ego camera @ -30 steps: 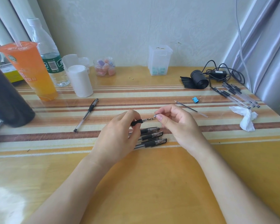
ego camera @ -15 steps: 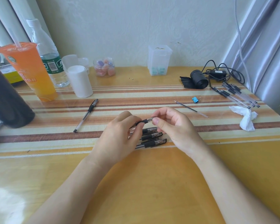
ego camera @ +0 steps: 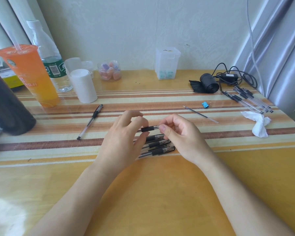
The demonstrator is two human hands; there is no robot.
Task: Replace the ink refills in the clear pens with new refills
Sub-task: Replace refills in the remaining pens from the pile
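My left hand [ego camera: 121, 142] and right hand [ego camera: 182, 138] hang just above the striped yellow-and-brown worktop [ego camera: 160, 193], sharing one clear plastic pen with a black rubber sleeve [ego camera: 148, 129]. The left grip is pinched on that sleeve. The right grip is pinched on the pen's silvery nose end, thumb and forefinger closed round it. I read this as twisting the nose cone, though I cannot tell whether it is coming off or going back on, and I cannot make out a refill inside the barrel.

Directly beneath the hands lies a small heap of matching clear pens [ego camera: 157, 145], at least three, touching one another. I judge these are waiting their turn. A lone clear pen with a dark tip [ego camera: 90, 120] lies well apart to the left, near a white plastic canister [ego camera: 83, 86], and may be one already dealt with. To the right, a thin dark loose refill [ego camera: 200, 114] lies beside a small blue binder clip [ego camera: 205, 105]; my guess is a spent one. Along the far right edge a bundle of thin clear sticks with black ends [ego camera: 250, 101] lies near a crumpled white tissue [ego camera: 258, 123]. They are probably the new refills, but too small for me to be sure.

My estimate is that the job is in its early part, with perhaps one pen finished, one in hand, and the heap left to do
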